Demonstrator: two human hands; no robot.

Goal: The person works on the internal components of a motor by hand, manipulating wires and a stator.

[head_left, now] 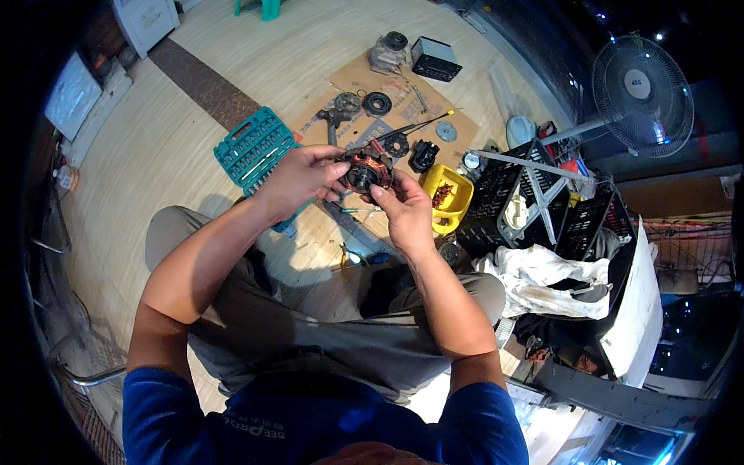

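Observation:
My left hand (306,178) and my right hand (407,209) both grip a round motor part with copper windings (364,166) and a dark centre, held up in front of me above the floor. The left fingers wrap its left side; my right thumb presses on its lower right. Behind it, on a cardboard sheet (345,74), lie dark discs and rings (377,103), a silver washer (445,131) and a black part (423,156). A long yellow-tipped thin tool (424,122) runs behind the held part.
An open teal socket case (248,143) lies left, a yellow tray of small copper-coloured parts (457,180) right. Pliers (353,256) lie below my hands. Black crates (573,240), a white cloth (558,287) and a standing fan (638,87) line the right. A boxy unit (436,59) stands at the back.

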